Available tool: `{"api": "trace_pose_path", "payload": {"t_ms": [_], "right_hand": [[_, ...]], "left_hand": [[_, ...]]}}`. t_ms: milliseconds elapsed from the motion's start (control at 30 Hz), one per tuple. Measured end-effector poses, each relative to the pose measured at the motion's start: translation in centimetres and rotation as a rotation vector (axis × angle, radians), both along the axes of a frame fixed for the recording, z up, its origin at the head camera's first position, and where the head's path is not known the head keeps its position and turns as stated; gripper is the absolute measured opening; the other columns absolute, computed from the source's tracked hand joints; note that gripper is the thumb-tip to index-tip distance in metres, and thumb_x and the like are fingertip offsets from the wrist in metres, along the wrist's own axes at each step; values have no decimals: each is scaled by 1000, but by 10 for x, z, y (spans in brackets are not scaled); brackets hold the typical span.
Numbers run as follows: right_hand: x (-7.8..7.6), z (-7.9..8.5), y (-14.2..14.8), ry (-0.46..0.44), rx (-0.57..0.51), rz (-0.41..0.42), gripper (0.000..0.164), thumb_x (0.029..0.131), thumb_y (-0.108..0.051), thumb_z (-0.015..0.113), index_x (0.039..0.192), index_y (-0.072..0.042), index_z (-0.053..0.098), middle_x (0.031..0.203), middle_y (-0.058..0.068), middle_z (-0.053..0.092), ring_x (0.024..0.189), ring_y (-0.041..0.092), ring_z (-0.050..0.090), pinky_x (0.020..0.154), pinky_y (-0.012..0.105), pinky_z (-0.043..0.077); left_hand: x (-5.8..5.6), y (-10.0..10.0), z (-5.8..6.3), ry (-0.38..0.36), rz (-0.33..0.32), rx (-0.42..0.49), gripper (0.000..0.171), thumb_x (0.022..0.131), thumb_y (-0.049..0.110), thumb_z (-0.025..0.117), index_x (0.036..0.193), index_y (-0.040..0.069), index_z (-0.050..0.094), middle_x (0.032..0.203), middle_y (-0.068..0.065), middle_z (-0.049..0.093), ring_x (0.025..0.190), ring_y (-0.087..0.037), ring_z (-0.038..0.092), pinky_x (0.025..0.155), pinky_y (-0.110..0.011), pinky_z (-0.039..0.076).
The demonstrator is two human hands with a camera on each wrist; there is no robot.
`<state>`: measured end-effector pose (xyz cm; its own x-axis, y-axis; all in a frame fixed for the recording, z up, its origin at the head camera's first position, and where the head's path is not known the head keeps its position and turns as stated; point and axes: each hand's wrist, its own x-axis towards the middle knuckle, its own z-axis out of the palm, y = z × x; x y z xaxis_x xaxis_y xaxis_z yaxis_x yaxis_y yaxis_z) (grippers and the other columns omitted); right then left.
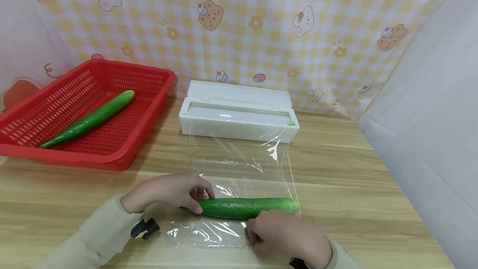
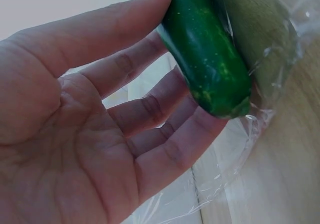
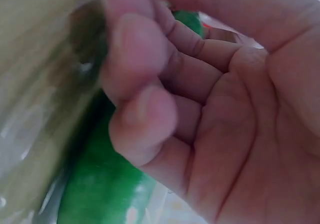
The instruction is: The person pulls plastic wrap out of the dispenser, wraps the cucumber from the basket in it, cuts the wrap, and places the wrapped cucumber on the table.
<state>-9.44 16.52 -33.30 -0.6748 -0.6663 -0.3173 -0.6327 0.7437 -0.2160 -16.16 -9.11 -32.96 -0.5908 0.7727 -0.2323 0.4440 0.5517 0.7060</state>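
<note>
A long green cucumber (image 1: 239,208) lies crosswise on a sheet of clear plastic wrap (image 1: 224,231) spread over the table. My left hand (image 1: 179,190) grips its left end, thumb on the near side and fingers behind. In the left wrist view, the tip of the cucumber (image 2: 210,59) shows between thumb and fingers. My right hand (image 1: 281,233), its fingers curled in, is at the near side of the cucumber, right of its middle. The right wrist view shows those curled fingers (image 3: 145,119) beside the cucumber (image 3: 105,179), with nothing visible inside them.
Behind the cucumber stands a white wrap dispenser box (image 1: 239,130), lid raised, the film running from it toward me. A red plastic basket (image 1: 123,152) with another cucumber (image 1: 89,121) inside is at the left. A patterned curtain (image 1: 254,45) closes off the back of the wooden table (image 1: 347,186).
</note>
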Motion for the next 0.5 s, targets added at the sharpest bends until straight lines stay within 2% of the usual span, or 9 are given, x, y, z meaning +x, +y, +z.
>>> {"api": "trace_pose_path", "payload": {"t_ms": [233,500], "right_hand": [[0,-1,0,3,-5,20,24,71,-8,63,60,-25,49,52,-15,37,50,1,32,47,15,30],[-5,7,5,-64,-38,3,16,74,-11,62,69,-24,53,59,-16,42,54,-1,37,52,14,36]], "left_hand": [[2,0,0,6,-22,-22,28,78,8,71,106,14,66,78,7,60,72,-4,52,69,-21,45],[7,3,2,35,25,-82,34,80,17,71,113,14,63,87,7,61,79,-5,55,73,-25,46]]}}
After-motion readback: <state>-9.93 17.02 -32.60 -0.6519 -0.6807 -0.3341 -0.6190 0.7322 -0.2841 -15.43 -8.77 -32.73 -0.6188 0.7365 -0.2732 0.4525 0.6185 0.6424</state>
